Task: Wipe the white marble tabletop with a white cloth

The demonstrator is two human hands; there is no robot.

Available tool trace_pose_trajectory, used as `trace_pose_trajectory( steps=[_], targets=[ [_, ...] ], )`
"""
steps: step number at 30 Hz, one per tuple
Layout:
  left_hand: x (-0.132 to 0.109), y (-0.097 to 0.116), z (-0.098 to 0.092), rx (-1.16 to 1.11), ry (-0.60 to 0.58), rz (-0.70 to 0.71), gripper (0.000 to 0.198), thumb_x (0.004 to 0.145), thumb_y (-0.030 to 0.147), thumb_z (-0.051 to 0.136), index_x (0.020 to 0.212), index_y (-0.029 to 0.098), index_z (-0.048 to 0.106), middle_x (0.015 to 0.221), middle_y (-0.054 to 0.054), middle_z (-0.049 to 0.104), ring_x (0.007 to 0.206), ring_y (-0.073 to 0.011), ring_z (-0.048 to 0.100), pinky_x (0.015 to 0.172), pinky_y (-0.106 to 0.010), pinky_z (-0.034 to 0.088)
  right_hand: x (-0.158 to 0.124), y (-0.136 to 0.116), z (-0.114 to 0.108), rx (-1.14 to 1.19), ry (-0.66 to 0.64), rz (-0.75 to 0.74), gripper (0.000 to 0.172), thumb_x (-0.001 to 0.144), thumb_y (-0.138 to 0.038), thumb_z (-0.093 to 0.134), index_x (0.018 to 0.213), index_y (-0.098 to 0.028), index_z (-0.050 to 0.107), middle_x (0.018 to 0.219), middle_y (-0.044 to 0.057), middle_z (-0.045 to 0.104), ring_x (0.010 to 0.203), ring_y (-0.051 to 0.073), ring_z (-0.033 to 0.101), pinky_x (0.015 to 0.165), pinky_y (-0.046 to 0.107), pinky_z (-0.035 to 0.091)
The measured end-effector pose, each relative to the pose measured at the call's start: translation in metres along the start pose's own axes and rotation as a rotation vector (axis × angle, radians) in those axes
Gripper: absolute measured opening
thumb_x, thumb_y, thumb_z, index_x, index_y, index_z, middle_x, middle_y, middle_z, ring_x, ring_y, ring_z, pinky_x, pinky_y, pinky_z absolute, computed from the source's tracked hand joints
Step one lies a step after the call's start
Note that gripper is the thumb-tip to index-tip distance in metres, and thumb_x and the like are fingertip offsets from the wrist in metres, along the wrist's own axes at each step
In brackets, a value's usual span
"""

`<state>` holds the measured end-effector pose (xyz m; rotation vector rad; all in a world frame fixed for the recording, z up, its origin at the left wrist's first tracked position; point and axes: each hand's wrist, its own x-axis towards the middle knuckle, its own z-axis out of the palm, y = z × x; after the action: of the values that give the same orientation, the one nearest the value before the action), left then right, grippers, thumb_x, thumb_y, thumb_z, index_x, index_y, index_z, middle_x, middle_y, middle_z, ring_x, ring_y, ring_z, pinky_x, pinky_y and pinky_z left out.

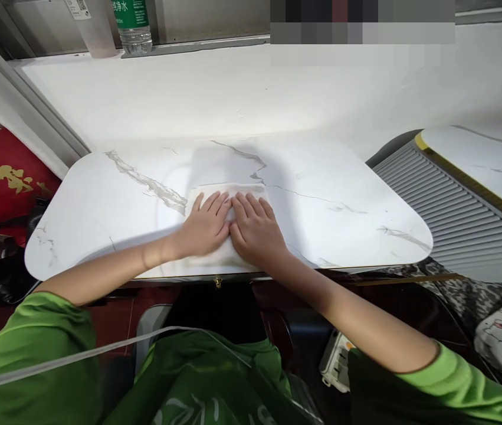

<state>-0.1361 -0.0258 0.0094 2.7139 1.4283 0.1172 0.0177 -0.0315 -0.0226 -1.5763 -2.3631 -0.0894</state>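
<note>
A pale, flat cloth (228,255) lies near the front edge of a white marble-patterned table (343,230). My left hand (205,227) rests palm down on the cloth's left part, its fingers a little apart and pointing away from me. On the right part lies my right hand (256,230), also flat with the fingers stretched out. The two hands touch or nearly touch at the thumbs and index fingers. Neither hand grips the cloth; much of it is hidden beneath them.
Two bottles, one with a green label (133,26), stand on the ledge behind the table. A red bag (9,177) is at the left. To the right is a ribbed grey cabinet (463,218) with a marble-patterned top. A white power strip (337,361) sits below the table.
</note>
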Motion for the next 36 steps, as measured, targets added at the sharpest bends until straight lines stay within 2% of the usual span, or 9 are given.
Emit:
trace_pose_trajectory(
  steps=[4,8,12,19,21,24,30,33,36],
  targets=[
    [-0.022,0.007,-0.001,-0.017,0.001,-0.034,0.052,0.100,0.028,0.024,0.149,0.013,0.035,0.159,-0.012,0.031,0.150,-0.0239,0.022,0.123,-0.046,0.013,-0.014,-0.012,-0.004,0.024,0.016,-0.031,0.057,0.091,-0.027,0.030,0.142,-0.008,0.047,0.149,0.015,0.047,0.141,0.032,0.039,0.117,0.050,0.028],
    [-0.013,0.000,0.003,-0.053,0.045,-0.120,0.052,0.098,0.027,0.028,0.149,0.016,0.036,0.160,-0.012,0.030,0.150,-0.0227,0.022,0.123,-0.045,0.017,0.003,-0.009,0.002,0.052,0.042,-0.039,0.054,0.091,-0.025,0.030,0.141,-0.014,0.050,0.146,0.012,0.051,0.139,0.030,0.042,0.115,0.050,0.030],
    [0.020,-0.026,0.008,-0.068,0.114,-0.232,0.051,0.098,0.024,0.030,0.146,0.013,0.039,0.160,-0.013,0.030,0.149,-0.0238,0.023,0.123,-0.043,0.016,0.049,0.001,0.016,0.096,0.040,-0.029,0.052,0.092,-0.022,0.027,0.135,-0.011,0.054,0.144,0.013,0.053,0.137,0.029,0.044,0.114,0.048,0.030],
    [0.102,-0.108,0.009,-0.085,0.115,-0.267,0.050,0.097,0.022,0.030,0.146,0.015,0.041,0.158,-0.011,0.035,0.147,-0.0220,0.028,0.122,-0.043,0.017,0.157,0.019,0.048,0.119,0.052,-0.033,0.047,0.093,-0.022,0.027,0.132,-0.012,0.052,0.138,0.017,0.057,0.131,0.034,0.045,0.109,0.053,0.030],
    [0.120,-0.126,0.010,-0.084,0.138,-0.275,0.050,0.097,0.023,0.031,0.145,0.017,0.042,0.157,-0.009,0.036,0.147,-0.0210,0.029,0.121,-0.041,0.018,0.178,0.023,0.052,0.099,0.030,-0.032,0.047,0.095,-0.023,0.024,0.132,-0.012,0.051,0.136,0.017,0.057,0.131,0.033,0.045,0.110,0.052,0.029],
    [0.135,-0.140,0.012,-0.077,0.161,-0.289,0.049,0.097,0.023,0.031,0.144,0.019,0.044,0.156,-0.009,0.038,0.146,-0.0203,0.030,0.121,-0.040,0.018,0.196,0.027,0.054,0.082,-0.010,-0.027,0.048,0.095,-0.022,0.022,0.131,-0.011,0.051,0.135,0.017,0.057,0.130,0.031,0.045,0.111,0.049,0.029],
    [0.133,-0.141,0.016,-0.055,0.183,-0.263,0.049,0.098,0.023,0.031,0.145,0.018,0.044,0.156,-0.010,0.038,0.146,-0.0229,0.031,0.121,-0.045,0.018,0.196,0.029,0.057,0.071,-0.014,-0.027,0.053,0.097,-0.024,0.020,0.139,-0.006,0.046,0.148,0.018,0.046,0.138,0.031,0.037,0.113,0.051,0.025],
    [0.119,-0.133,0.016,-0.047,0.172,-0.242,0.050,0.098,0.024,0.031,0.146,0.016,0.041,0.157,-0.012,0.035,0.147,-0.0257,0.029,0.121,-0.049,0.017,0.180,0.024,0.053,0.096,-0.020,-0.033,0.054,0.096,-0.023,0.022,0.140,-0.003,0.045,0.150,0.019,0.044,0.139,0.031,0.036,0.115,0.052,0.024],
    [0.091,-0.118,0.016,-0.056,0.132,-0.211,0.051,0.099,0.026,0.029,0.148,0.016,0.037,0.159,-0.012,0.031,0.148,-0.0264,0.025,0.121,-0.050,0.014,0.152,0.011,0.043,0.102,-0.021,-0.047,0.054,0.095,-0.023,0.026,0.141,-0.001,0.045,0.150,0.019,0.044,0.140,0.032,0.036,0.116,0.051,0.023]
  ],
)
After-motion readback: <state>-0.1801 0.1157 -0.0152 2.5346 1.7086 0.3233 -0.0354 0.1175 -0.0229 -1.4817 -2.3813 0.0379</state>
